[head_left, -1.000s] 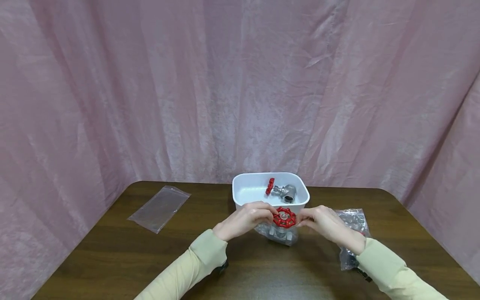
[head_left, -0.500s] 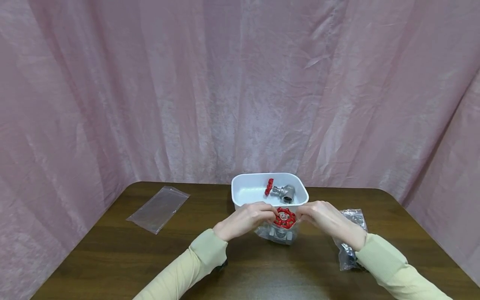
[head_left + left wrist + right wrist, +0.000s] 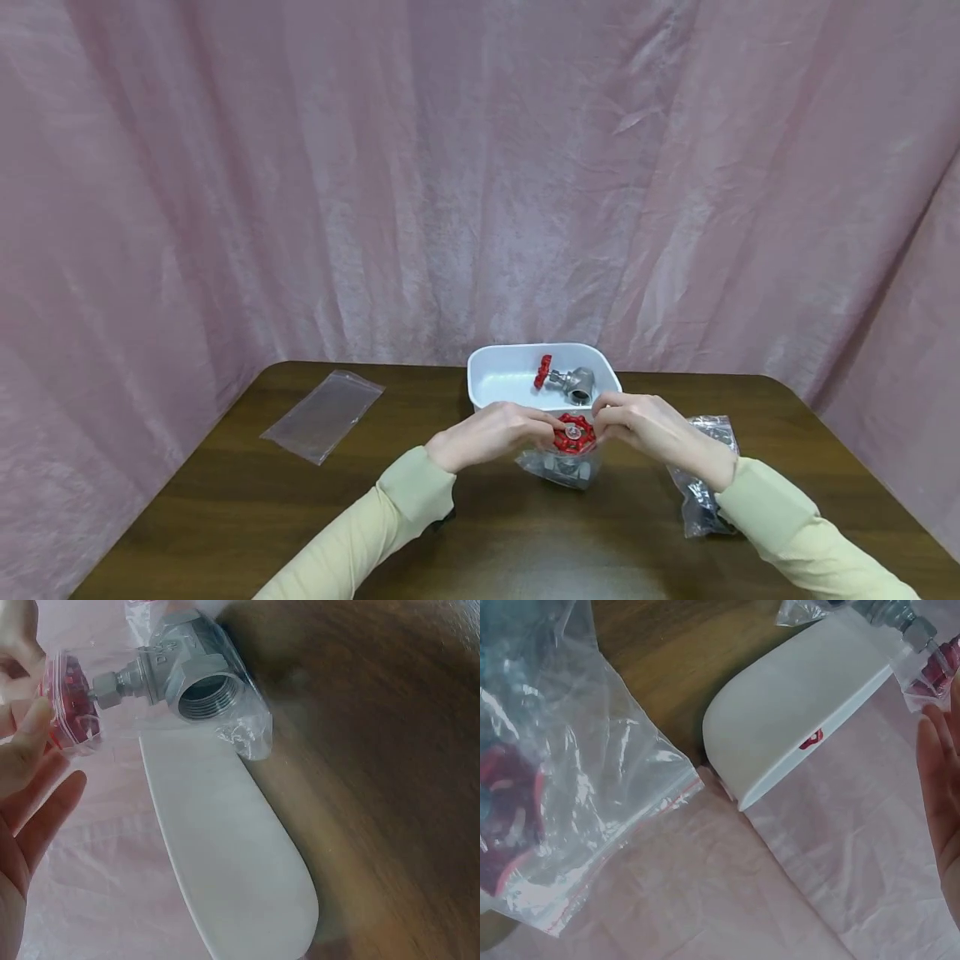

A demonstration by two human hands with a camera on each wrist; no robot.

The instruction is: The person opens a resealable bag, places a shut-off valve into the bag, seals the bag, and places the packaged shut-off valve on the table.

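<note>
A metal valve [image 3: 169, 671] with a red handwheel [image 3: 574, 434] stands upright inside a clear zip bag [image 3: 251, 739], in front of the white tub. My left hand [image 3: 495, 435] pinches the bag's top edge between thumb and fingers beside the handwheel. In the left wrist view its thumb and index finger [image 3: 30, 724] lie at the wheel, while another finger sticks out straight. On the other side, my right hand [image 3: 648, 429] pinches the opposite end of that edge, its fingertips bent down. The right wrist view shows only part of this hand.
Behind the hands stands the white tub [image 3: 502, 385], holding a second unbagged valve [image 3: 576, 385] with a red wheel. Another bagged red-wheeled valve [image 3: 506, 817] lies right, partly under the right forearm. A flat clear bag [image 3: 326, 417] lies left on the brown table [image 3: 525, 550]. Pink curtain [image 3: 480, 183] hangs behind.
My right hand has risen slightly at the bag's edge, its fingers bending more. The left fingers have shifted a little right over the handwheel's rim. The bagged valve stays in place.
</note>
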